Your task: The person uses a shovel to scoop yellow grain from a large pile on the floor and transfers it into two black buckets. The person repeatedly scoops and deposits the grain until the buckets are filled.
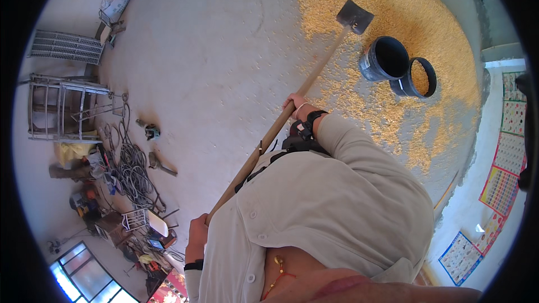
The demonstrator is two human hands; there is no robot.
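Note:
A long wooden-handled shovel runs diagonally from my body up to the right, and both my hands are on its handle (273, 130). My right hand (296, 103) grips partway down the shaft, with a strap and a small device at the wrist. Beside my torso, my left hand (197, 233) is closed around the rear end, partly hidden by my shirt. The dark shovel blade (351, 12) lies at the edge of a spread heap of yellow corn kernels (404, 12), a few kernels on it. Near the blade stands a black bucket (389, 57), its inside dark. Touching it, a second black bucket (429, 88) holds corn.
Scattered kernels dot the concrete floor (202, 67). Along the left wall are metal frames (67, 107), coiled cable (134, 172), power tools (151, 130) and a small chair (156, 222). White sacks (116, 2) lie at the upper left. Posters (501, 189) hang on the right wall.

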